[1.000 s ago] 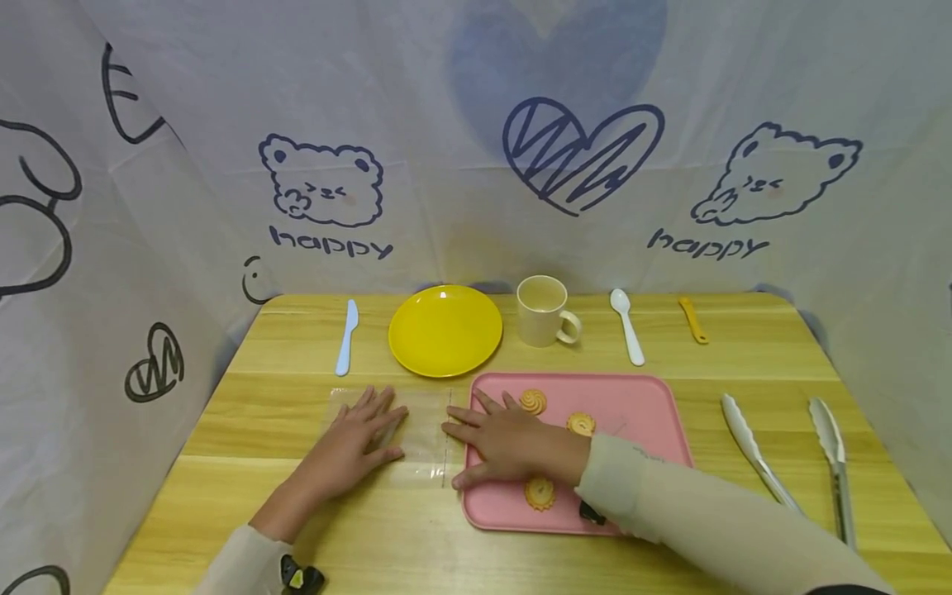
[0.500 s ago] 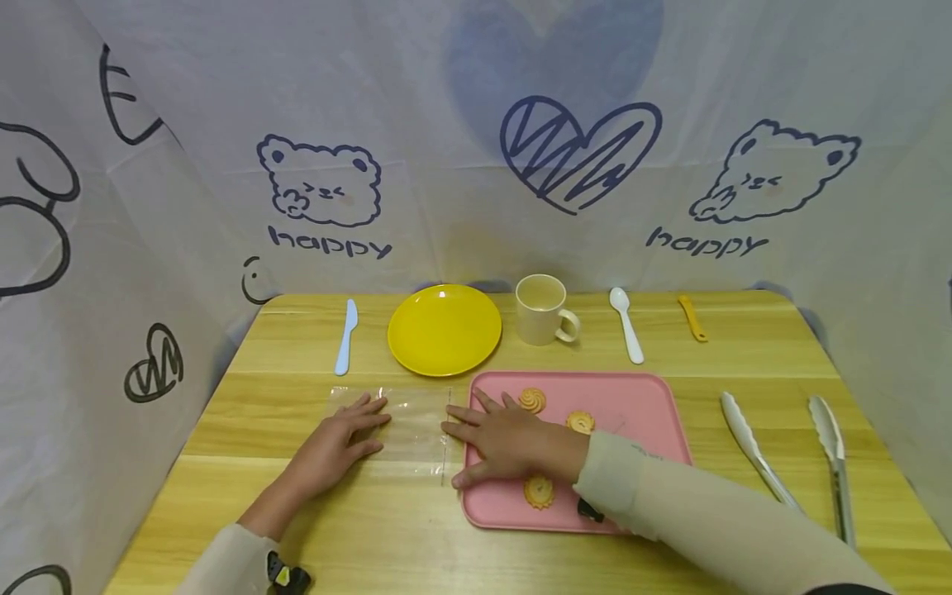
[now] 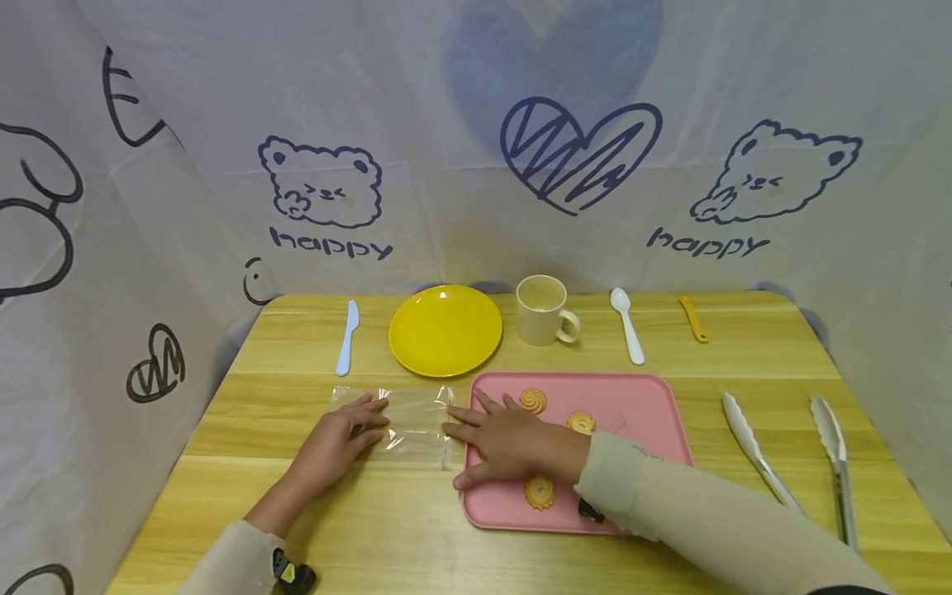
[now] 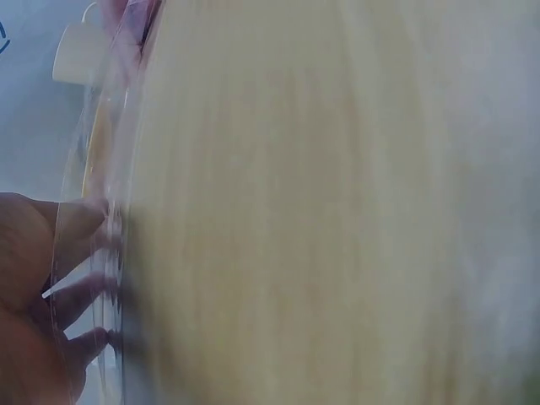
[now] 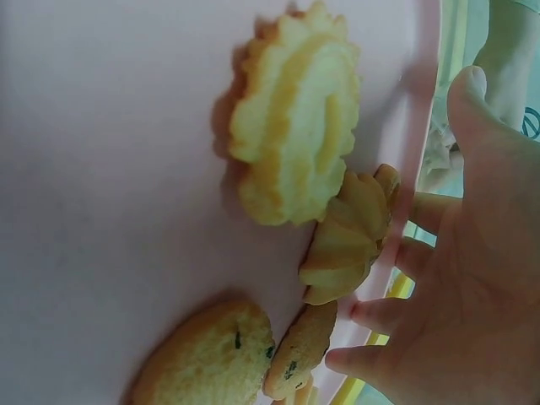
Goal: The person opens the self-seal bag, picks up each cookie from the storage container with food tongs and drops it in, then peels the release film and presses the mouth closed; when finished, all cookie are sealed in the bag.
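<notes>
A clear plastic sheet or bag [image 3: 416, 421] lies creased on the table, left of the pink tray [image 3: 673, 413]. My left hand [image 3: 330, 446] rests at its left part, fingers slightly bent and apart; in the left wrist view the fingers of my left hand [image 4: 38, 295] show partly through the film. My right hand [image 3: 509, 442] spreads over the tray's left rim, its fingertips at the film's right edge. Beside this hand a swirled cookie [image 3: 533, 402] and fluted cookies [image 3: 540, 492] lie on the tray. The right wrist view shows my right hand [image 5: 456, 287] by several cookies [image 5: 295, 122].
Along the back stand a light blue knife [image 3: 346, 339], a yellow plate [image 3: 445, 330], a cream mug [image 3: 541, 310], a white spoon [image 3: 628, 326] and a small orange utensil [image 3: 693, 319]. Metal tongs [image 3: 836, 467] lie at the right, near my right sleeve [image 3: 692, 496].
My left hand has drawn back to the left, its fingers now more bent. The film's near edge has shifted away from the table's front and its creases have changed. My right hand has stayed put.
</notes>
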{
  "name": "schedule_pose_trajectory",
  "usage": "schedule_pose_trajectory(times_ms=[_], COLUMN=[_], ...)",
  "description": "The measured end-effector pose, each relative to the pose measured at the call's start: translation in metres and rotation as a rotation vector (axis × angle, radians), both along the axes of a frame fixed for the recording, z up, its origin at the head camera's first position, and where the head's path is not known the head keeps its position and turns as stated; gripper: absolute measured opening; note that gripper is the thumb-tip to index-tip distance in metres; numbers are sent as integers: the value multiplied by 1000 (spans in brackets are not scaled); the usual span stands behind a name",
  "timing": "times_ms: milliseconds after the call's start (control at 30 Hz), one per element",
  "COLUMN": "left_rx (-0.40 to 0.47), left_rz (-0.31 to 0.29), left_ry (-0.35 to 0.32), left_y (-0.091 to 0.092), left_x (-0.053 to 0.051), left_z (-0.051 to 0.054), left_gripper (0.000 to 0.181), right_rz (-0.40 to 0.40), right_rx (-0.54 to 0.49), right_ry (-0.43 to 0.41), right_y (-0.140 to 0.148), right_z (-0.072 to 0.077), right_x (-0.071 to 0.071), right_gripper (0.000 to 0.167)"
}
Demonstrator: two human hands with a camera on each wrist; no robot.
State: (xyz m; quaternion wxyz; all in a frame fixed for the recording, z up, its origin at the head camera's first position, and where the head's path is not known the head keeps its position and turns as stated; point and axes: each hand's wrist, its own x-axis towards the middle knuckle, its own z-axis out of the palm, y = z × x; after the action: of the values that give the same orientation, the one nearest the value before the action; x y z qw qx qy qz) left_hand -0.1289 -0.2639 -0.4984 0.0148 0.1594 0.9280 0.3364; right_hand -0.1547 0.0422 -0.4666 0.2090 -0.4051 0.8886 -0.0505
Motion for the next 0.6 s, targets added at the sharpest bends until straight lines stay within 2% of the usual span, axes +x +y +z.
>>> schedule_pose_trajectory(times_ms=[167,433,600], left_rx=[21,3,21], left_rz=[3,-19,0], left_ry=[-12,-20,14], left_y=[-1,-3,-1], left_x=[1,2,1], left_z=[1,-2,-5], left_gripper=[20,32,29], right_rz=[3,9,7], right_rx=[-2,-20,-10], right_ry=[-3,-9,-2], right_y=[0,1,0], right_z=[2,5,4], right_x=[1,2,1], right_gripper=[87,87,87])
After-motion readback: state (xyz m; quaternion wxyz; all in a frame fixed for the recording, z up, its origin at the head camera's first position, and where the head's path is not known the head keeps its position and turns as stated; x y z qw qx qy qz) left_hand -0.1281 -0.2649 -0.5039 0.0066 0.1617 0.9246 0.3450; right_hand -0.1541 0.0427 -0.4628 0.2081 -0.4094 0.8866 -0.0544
